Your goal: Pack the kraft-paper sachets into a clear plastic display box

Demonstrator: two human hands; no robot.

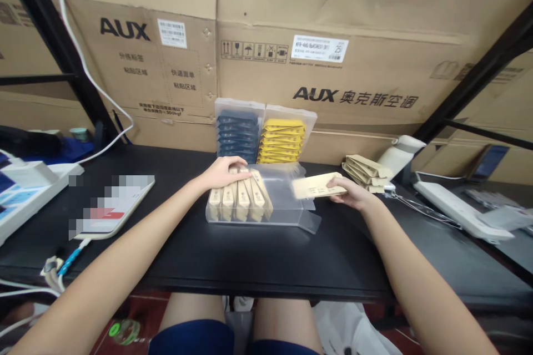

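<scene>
A clear plastic box (287, 211) lies on the black table with its flaps open at the right end. Several beige packets (237, 199) stand side by side in its left part, some leaning. My left hand (228, 172) reaches over the box's back edge, its fingers curled on the tops of these packets. In my right hand (352, 193), pinched between thumb and fingers, is a single beige packet (316, 185) with small print. It is held flat, just off the box's open end. More beige packets (366, 172) are piled behind my right hand.
Two upright clear boxes hold blue packets (237, 136) and yellow packets (282, 141) against a large cardboard carton (358, 72). At right are a white bottle (402, 158) and power strip (462, 211); a phone (114, 208) and another power strip (37, 194) lie left.
</scene>
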